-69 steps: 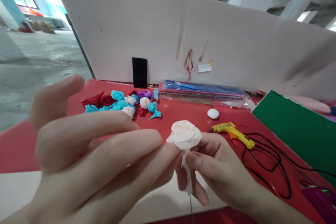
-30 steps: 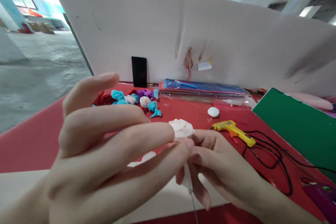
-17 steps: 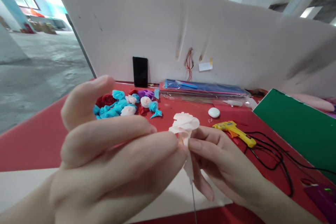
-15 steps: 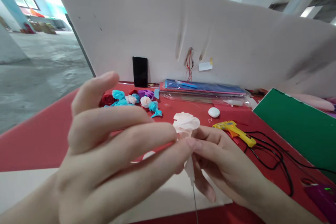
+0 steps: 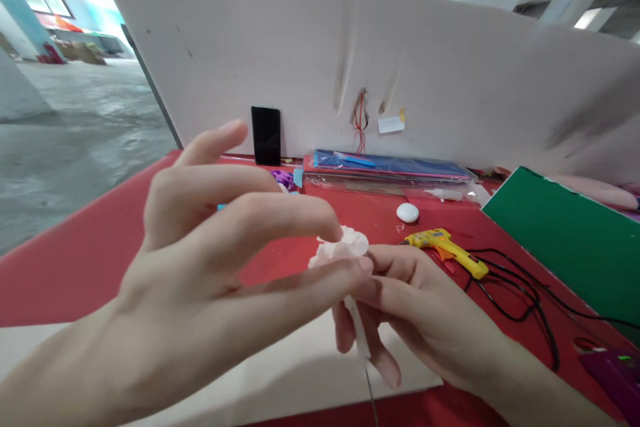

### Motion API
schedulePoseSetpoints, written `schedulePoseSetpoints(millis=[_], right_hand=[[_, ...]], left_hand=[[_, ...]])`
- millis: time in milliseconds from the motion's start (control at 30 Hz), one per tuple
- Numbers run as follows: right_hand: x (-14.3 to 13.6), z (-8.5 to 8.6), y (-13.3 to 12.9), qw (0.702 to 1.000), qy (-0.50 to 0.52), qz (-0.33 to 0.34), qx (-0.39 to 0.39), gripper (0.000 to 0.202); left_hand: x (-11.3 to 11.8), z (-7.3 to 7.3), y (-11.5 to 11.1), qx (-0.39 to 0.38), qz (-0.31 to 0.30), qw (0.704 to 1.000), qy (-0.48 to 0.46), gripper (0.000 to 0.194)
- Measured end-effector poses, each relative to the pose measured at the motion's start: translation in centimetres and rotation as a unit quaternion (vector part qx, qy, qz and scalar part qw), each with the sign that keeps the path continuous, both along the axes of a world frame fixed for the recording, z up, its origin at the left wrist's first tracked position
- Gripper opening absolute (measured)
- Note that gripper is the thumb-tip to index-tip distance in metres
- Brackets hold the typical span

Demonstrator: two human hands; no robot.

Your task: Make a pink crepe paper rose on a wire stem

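One pale paper rose: the left hand has spread wider around it; the right hand pinches it underneath, likely keeping it steady.

Thin, matt, softly crinkled paper is observed in the pale flower, below which a slender metallic-looking wire is seen. Smooth yellow plastic is noted on the glue gun, and a glossy white surface on the oval object. Shiny, wrinkled transparent film is recorded over the flat package; the red tabletop is seen as smooth.
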State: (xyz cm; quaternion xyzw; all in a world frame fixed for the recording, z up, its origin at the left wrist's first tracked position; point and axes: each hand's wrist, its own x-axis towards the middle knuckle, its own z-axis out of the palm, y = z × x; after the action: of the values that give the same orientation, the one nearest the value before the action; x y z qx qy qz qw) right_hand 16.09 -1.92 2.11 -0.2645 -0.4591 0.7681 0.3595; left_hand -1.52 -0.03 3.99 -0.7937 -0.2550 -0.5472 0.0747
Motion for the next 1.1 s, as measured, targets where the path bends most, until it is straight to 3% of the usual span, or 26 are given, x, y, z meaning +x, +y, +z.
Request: schedulePoseSetpoints(millis=[67, 167, 233, 300, 433, 633, 733, 900, 1000, 1100], right_hand=[[0.0, 0.0, 0.1, 1.0, 0.004, 0.006, -0.004, 0.022], [-0.1, -0.2, 0.2, 0.999, 0.018, 0.016, -0.023, 0.023], [0.0, -0.5, 0.2, 0.998, 0.036, 0.02, -0.04, 0.02], [0.0, -0.7, 0.3, 0.997, 0.063, 0.029, -0.045, 0.017], [0.1, -1.1, 0.5, 0.993, 0.103, 0.048, -0.029, 0.015], [0.0, -1.5, 0.7, 0.994, 0.093, 0.057, -0.002, 0.018], [-0.2, -1.7, 0.9, 0.993, 0.094, 0.064, 0.023, 0.022], [-0.2, -1.8, 1.1, 0.994, 0.082, 0.036, 0.057, 0.019], [-0.1, -1.7, 1.0, 0.994, 0.068, 0.026, 0.077, 0.021], [0.1, -1.7, 0.8, 0.995, 0.053, 0.024, 0.083, 0.021]], left_hand=[[-0.3, -0.4, 0.2, 0.059, 0.02, 0.997, 0.052, 0.015], [-0.9, -0.5, 0.3, 0.07, 0.017, 0.991, 0.109, 0.036], [-1.0, -0.6, 0.1, 0.025, 0.005, 0.994, 0.105, 0.045], [-0.7, -0.7, -0.1, -0.1, -0.013, 0.993, 0.057, 0.048], [0.0, -1.0, -0.2, -0.34, -0.06, 0.938, -0.037, 0.047], [0.6, -0.8, -0.1, -0.506, -0.161, 0.84, -0.109, 0.044], [0.8, -0.8, -0.1, -0.54, -0.201, 0.805, -0.14, 0.046], [0.9, -1.3, 0.0, -0.599, -0.332, 0.717, -0.132, 0.026], [0.9, -1.7, 0.0, -0.595, -0.356, 0.706, -0.145, 0.023], [1.0, -2.0, 0.1, -0.598, -0.355, 0.704, -0.145, 0.006]])
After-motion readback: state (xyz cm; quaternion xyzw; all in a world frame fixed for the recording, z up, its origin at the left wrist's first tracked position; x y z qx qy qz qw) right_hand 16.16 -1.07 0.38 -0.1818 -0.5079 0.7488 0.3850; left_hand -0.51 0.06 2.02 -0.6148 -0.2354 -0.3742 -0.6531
